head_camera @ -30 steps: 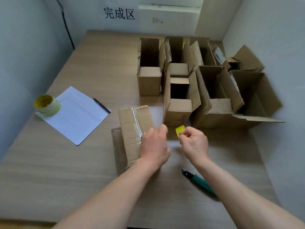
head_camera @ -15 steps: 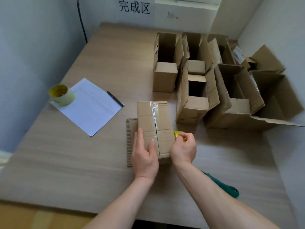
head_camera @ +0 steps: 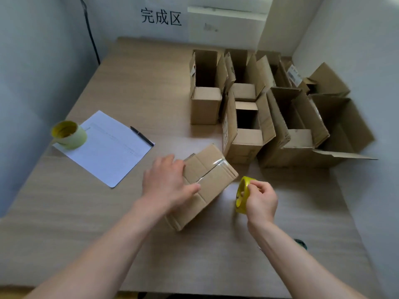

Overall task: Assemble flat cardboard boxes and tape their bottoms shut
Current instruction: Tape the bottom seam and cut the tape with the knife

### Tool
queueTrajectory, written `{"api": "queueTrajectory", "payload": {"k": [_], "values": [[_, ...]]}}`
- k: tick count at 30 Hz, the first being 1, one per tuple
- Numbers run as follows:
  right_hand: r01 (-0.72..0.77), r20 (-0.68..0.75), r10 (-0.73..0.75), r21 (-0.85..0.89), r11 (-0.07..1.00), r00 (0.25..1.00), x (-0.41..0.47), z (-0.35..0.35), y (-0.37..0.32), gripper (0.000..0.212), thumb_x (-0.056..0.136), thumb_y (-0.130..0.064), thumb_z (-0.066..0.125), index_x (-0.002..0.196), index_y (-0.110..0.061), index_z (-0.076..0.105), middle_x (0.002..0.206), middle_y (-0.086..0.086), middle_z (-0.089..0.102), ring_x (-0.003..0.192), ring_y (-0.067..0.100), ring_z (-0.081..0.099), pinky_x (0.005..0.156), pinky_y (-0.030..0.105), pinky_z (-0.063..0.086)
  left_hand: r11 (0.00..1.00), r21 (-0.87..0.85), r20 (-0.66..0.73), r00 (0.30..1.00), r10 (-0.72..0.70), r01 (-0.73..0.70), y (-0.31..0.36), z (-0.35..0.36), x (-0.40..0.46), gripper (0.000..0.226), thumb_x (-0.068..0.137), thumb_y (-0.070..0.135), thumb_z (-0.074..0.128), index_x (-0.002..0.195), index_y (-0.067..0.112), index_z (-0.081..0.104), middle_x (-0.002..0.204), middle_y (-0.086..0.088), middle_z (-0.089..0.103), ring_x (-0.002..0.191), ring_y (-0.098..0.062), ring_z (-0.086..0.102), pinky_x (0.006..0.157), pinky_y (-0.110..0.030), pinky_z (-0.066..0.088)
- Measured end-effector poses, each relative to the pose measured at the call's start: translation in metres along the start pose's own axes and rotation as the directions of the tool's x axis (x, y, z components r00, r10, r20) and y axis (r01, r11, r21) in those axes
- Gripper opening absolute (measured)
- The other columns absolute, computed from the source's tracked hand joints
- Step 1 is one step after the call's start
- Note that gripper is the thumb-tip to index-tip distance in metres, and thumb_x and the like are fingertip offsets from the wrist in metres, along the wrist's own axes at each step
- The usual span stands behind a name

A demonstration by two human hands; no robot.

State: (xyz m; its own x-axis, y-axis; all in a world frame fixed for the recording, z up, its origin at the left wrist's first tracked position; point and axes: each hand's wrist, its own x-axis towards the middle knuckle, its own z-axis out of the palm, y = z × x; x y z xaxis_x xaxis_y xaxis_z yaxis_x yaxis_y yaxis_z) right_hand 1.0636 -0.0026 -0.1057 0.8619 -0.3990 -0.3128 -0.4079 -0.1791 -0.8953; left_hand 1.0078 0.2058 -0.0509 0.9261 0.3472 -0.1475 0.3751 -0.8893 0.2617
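A small cardboard box [head_camera: 212, 182] lies on the wooden table [head_camera: 86, 223], turned at an angle, bottom up, with clear tape along its centre seam. My left hand [head_camera: 167, 184] rests on the box's left part, fingers spread over the flaps and thumb on top. To the right of the box, my right hand [head_camera: 261, 200] grips a yellow tape roll [head_camera: 243, 195], held just above the table, with fingers curled through and around the roll.
Several assembled open boxes [head_camera: 246, 134] stand at the back right against the wall. A second tape roll [head_camera: 69, 134] sits on a white sheet [head_camera: 108, 147] with a pen [head_camera: 141, 135] at left. A green cutter [head_camera: 300, 243] peeks out behind my right forearm.
The box has been turned clockwise, lying diagonal instead of straight. My right hand has pulled away to the right with the tape roll. My left hand shifted to the box's left side.
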Motion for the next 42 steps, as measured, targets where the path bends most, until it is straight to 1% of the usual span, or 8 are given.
{"api": "queueTrajectory", "payload": {"k": [4,11,15,18,24,28,34,42], "values": [[-0.011,-0.019,0.013,0.086,0.996,1.0,0.009,-0.009,-0.006,0.015,0.087,-0.006,0.061,0.081,-0.018,0.068,0.073,0.0,0.064,0.068,0.021,0.063,0.061,0.03,0.052,0.996,0.078,0.094,0.995,0.041,-0.048,0.044,0.015,-0.002,0.105,0.045,0.085,0.064,0.124,0.023,0.034,0.123,-0.002,0.04,0.116,-0.028,0.042,0.088,-0.047,0.039],[0.098,0.041,-0.101,0.057,0.994,0.994,0.026,-0.032,-0.022,0.023,0.087,-0.002,0.061,0.074,-0.02,0.063,0.071,-0.001,0.062,0.057,0.002,0.06,0.051,0.017,0.048,0.843,0.217,0.417,0.827,0.376,-0.492,0.016,-0.014,0.036,0.083,0.07,0.038,0.079,0.137,0.038,0.031,0.16,0.008,0.008,0.148,-0.031,0.001,0.109,-0.061,0.019],[0.167,0.209,-0.164,0.003,0.986,0.964,0.028,-0.038,-0.025,0.019,0.087,-0.003,0.062,0.075,-0.018,0.066,0.072,0.005,0.065,0.066,0.018,0.061,0.06,0.032,0.052,0.935,0.092,0.119,0.936,0.331,-0.342,0.026,0.001,0.023,0.032,0.083,0.035,0.058,0.115,0.042,0.057,0.152,0.01,0.027,0.145,-0.024,0.013,0.101,-0.052,0.032],[0.213,0.305,-0.206,0.012,0.977,0.93,0.027,-0.042,-0.027,0.021,0.086,-0.001,0.062,0.072,-0.016,0.067,0.056,-0.004,0.061,0.05,0.006,0.057,0.046,0.023,0.046,0.982,-0.03,0.063,0.98,0.189,-0.188,0.042,0.026,0.003,0.053,0.069,0.063,0.059,0.116,0.038,0.054,0.149,0.01,0.025,0.142,-0.022,0.014,0.097,-0.053,0.04],[0.321,0.495,-0.248,-0.067,0.945,0.833,0.03,-0.049,-0.029,0.021,0.083,-0.005,0.066,0.068,-0.02,0.069,0.053,-0.005,0.061,0.047,0.006,0.054,0.046,0.023,0.045,0.973,-0.023,0.118,0.966,0.23,-0.229,0.039,0.024,0.013,0.051,0.082,0.009,0.063,0.126,0.031,0.05,0.16,0.01,0.017,0.15,-0.022,0.003,0.111,-0.057,0.02],[0.358,0.636,-0.222,-0.092,0.929,0.739,0.028,-0.053,-0.031,0.007,0.074,-0.021,0.066,0.073,-0.026,0.071,0.054,0.001,0.062,0.047,0.013,0.056,0.046,0.027,0.044,0.968,-0.075,-0.016,0.971,0.239,-0.239,0.052,0.011,0.004,0.048,0.079,0.012,0.066,0.125,0.026,0.06,0.158,-0.002,0.025,0.148,-0.028,0.014,0.116,-0.049,0.017],[0.358,0.779,-0.201,-0.032,0.933,0.594,0.021,-0.053,-0.027,0.018,0.087,-0.004,0.065,0.074,-0.014,0.071,0.056,0.005,0.061,0.051,0.015,0.053,0.051,0.031,0.043,0.788,-0.565,-0.141,0.969,0.201,-0.245,0.098,0.03,-0.044,0.038,0.078,0.034,0.077,0.11,0.015,0.073,0.089,0.003,0.067,0.082,-0.01,0.061,0.081,-0.032,0.052],[0.317,0.874,-0.126,-0.034,0.948,0.47,0.003,-0.056,-0.016,0.033,0.088,-0.002,0.056,0.079,-0.025,0.078,0.066,0.006,0.067,0.057,0.013,0.06,0.053,0.03,0.052,0.847,-0.508,-0.247,0.968,0.031,-0.157,0.096,0.049,-0.076,0.014,0.081,0.026,0.071,0.09,0.018,0.078,0.083,-0.001,0.071,0.078,-0.02,0.065,0.07,-0.036,0.052]]}}
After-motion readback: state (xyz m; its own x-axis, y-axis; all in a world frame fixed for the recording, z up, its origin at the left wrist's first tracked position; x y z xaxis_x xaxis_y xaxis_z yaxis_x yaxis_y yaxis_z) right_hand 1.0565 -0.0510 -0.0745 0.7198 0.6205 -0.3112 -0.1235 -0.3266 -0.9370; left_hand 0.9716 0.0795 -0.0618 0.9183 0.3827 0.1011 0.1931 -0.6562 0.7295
